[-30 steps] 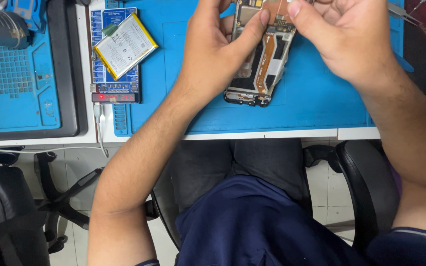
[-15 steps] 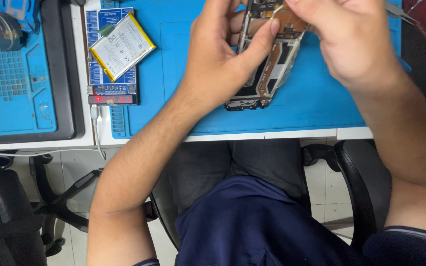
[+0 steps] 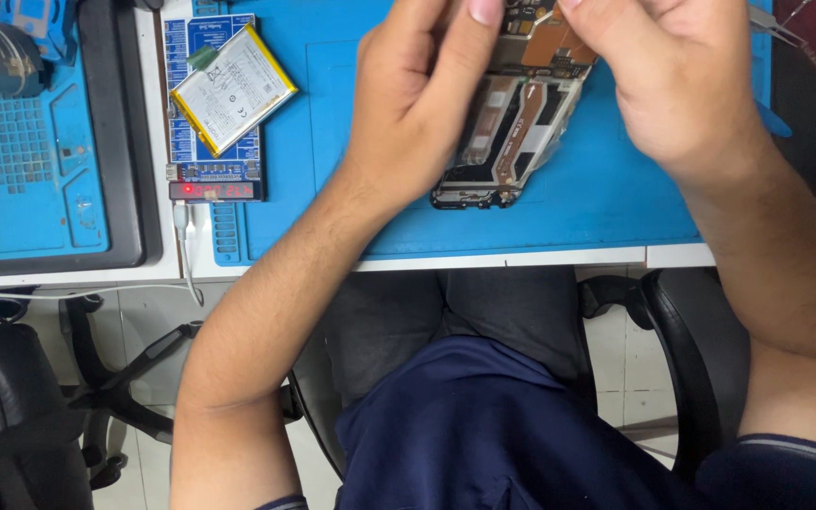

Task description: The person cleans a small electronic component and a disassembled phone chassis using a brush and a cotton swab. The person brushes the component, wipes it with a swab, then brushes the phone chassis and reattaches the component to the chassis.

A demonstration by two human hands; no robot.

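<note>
- Lap and dark blue shirt (image 3: 484,434) fill the nearest part of the view, with black chair arms (image 3: 682,359) on either side below the table's near edge (image 3: 521,257).
- Blue work mat (image 3: 597,189) covers the table from that near edge back toward the far edge, and an opened phone (image 3: 507,132) is tilted over it. Its lower end sits close to the mat, not far from the near edge; its upper end rises away toward the far edge and the right.
- Long axis of the phone therefore runs from near-left to far-right, with the copper-coloured flex strip (image 3: 519,127) lying along it.
- Left hand (image 3: 417,104) is closed around the phone's left flank, thumb laid over the upper part of the frame.
- Right hand (image 3: 682,85) is curled with its fingertips pinched at the phone's upper end; whether they hold a small part or tool I cannot tell.
- Both hands meet at the far end of the phone, so neither is clearly nearer.
- Off toward the table's left side, a loose flat battery (image 3: 233,87) rests on a small blue circuit board (image 3: 208,161), well apart from the hands.
</note>
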